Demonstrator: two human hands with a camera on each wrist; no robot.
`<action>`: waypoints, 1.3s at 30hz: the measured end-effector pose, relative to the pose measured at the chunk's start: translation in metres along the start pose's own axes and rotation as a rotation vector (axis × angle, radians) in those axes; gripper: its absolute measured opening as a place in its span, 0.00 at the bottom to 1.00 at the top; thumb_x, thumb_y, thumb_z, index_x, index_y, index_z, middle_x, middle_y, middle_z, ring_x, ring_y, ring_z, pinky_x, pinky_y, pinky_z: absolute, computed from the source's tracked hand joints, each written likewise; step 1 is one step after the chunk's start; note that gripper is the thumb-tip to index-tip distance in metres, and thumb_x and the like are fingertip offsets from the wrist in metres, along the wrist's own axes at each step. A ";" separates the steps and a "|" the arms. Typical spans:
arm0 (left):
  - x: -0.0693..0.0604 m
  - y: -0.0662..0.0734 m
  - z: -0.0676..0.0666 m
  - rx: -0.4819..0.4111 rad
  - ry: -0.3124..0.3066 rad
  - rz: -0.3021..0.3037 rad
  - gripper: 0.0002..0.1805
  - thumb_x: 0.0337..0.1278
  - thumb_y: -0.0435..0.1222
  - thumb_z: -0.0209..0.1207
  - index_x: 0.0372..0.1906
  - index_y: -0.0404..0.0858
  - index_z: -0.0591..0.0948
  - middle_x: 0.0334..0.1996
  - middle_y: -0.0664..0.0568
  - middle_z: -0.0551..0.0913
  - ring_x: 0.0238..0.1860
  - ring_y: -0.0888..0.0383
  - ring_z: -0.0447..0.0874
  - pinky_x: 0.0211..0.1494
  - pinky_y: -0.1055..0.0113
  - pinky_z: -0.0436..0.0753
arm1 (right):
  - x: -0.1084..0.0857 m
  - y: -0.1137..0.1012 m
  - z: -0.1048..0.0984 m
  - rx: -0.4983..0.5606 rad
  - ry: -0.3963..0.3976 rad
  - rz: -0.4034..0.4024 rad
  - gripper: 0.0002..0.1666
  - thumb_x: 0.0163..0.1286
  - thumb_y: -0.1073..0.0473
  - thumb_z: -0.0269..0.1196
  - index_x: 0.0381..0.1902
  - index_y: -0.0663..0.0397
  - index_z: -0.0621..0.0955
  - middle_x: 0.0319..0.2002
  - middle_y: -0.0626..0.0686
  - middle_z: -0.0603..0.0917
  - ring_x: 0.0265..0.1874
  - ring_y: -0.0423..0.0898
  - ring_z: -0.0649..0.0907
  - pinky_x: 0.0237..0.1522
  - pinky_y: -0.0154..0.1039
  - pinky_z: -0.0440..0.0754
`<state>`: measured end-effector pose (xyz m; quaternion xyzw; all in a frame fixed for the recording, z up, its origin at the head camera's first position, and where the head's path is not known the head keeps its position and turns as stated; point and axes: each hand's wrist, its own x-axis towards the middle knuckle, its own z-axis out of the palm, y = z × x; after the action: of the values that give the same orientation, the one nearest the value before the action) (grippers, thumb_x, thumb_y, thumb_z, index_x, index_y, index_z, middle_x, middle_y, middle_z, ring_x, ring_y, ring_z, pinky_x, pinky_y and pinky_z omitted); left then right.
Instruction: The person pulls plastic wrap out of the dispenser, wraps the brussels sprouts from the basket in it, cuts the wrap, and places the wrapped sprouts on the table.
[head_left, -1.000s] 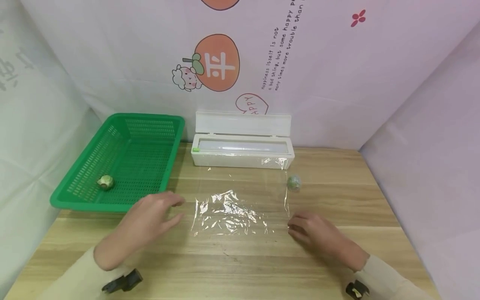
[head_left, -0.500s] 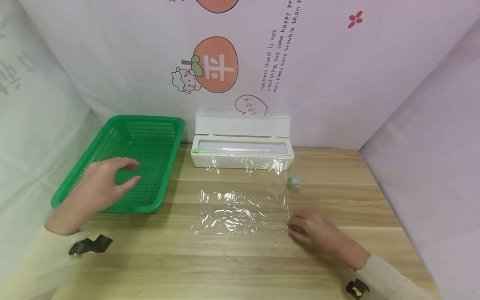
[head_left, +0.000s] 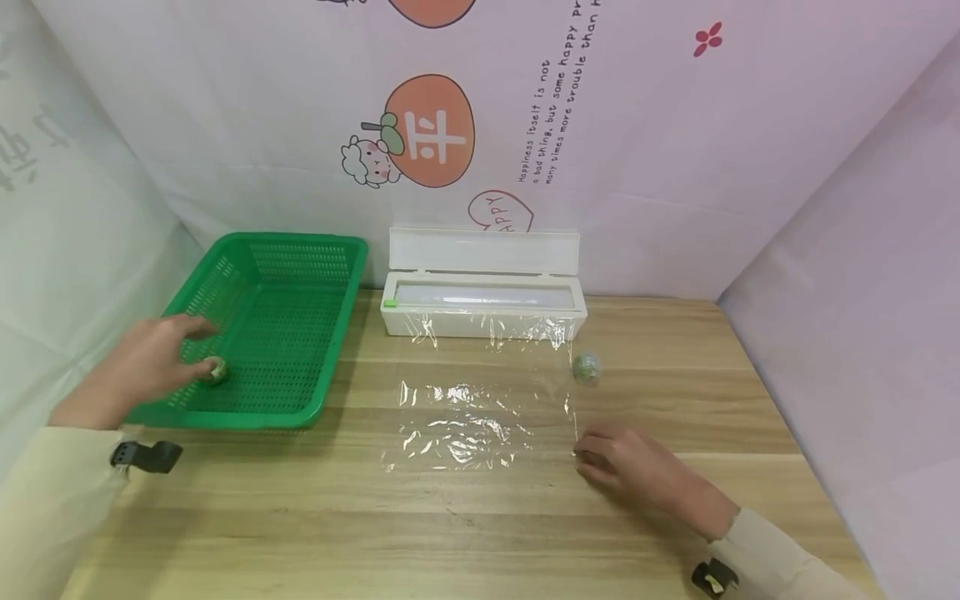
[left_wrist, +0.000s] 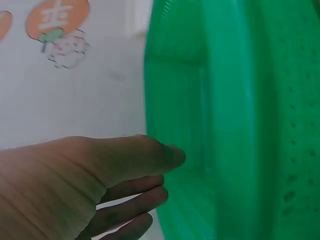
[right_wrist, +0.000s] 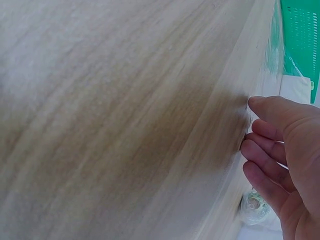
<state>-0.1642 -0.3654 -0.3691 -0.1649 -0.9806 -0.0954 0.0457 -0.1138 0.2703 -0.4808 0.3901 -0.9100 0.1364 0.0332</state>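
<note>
My left hand (head_left: 150, 360) reaches over the near left part of the green basket (head_left: 347, 321). Its thumb and fingers are spread, with the thumb tip beside a small round green vegetable (head_left: 217, 372) like a Brussels sprout, partly hidden by the thumb. In the left wrist view the fingers hold nothing. A sheet of cling film (head_left: 465, 425) lies on the table, drawn from the white dispenser (head_left: 483, 323). The fingertips of my right hand (head_left: 626, 462) rest at the film's right edge; in the right wrist view its thumb and fingers stand apart.
A similar round vegetable, seemingly wrapped in film (head_left: 587, 367), sits right of the sheet. The dispenser's lid (head_left: 483, 250) stands raised against the printed back cloth (head_left: 637, 167). White cloth also bounds both sides of the wooden table (head_left: 420, 533).
My left hand has moved left from beside the film, over the basket's rim, to the vegetable inside. My right hand stays in place. Glints on the film have shifted slightly.
</note>
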 end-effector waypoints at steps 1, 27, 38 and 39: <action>0.001 -0.004 0.001 0.007 -0.020 -0.008 0.26 0.53 0.30 0.74 0.55 0.19 0.81 0.52 0.21 0.84 0.53 0.22 0.83 0.55 0.29 0.83 | 0.000 0.000 0.000 -0.001 0.000 -0.001 0.09 0.64 0.58 0.76 0.42 0.51 0.89 0.40 0.46 0.90 0.38 0.39 0.88 0.42 0.34 0.92; 0.023 -0.034 0.041 0.032 -0.306 -0.079 0.26 0.46 0.23 0.72 0.53 0.17 0.81 0.46 0.21 0.84 0.46 0.25 0.85 0.49 0.34 0.87 | 0.000 0.002 0.001 0.009 0.026 -0.055 0.10 0.63 0.60 0.77 0.42 0.52 0.89 0.40 0.46 0.89 0.37 0.39 0.87 0.42 0.32 0.91; 0.020 -0.035 0.043 0.041 -0.283 -0.041 0.21 0.42 0.19 0.75 0.46 0.20 0.84 0.42 0.26 0.87 0.42 0.30 0.87 0.45 0.39 0.89 | 0.001 0.001 0.001 -0.015 0.007 -0.035 0.09 0.64 0.58 0.76 0.42 0.52 0.89 0.41 0.46 0.89 0.38 0.39 0.88 0.43 0.34 0.92; 0.020 -0.035 0.043 0.043 -0.282 -0.039 0.20 0.42 0.19 0.75 0.46 0.21 0.84 0.42 0.27 0.87 0.41 0.31 0.87 0.45 0.40 0.90 | 0.001 0.001 0.000 -0.015 0.007 -0.039 0.09 0.64 0.58 0.76 0.42 0.52 0.89 0.41 0.47 0.89 0.38 0.40 0.88 0.43 0.34 0.92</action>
<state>-0.1967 -0.3828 -0.4144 -0.1568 -0.9821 -0.0514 -0.0908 -0.1151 0.2697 -0.4812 0.4070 -0.9031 0.1304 0.0418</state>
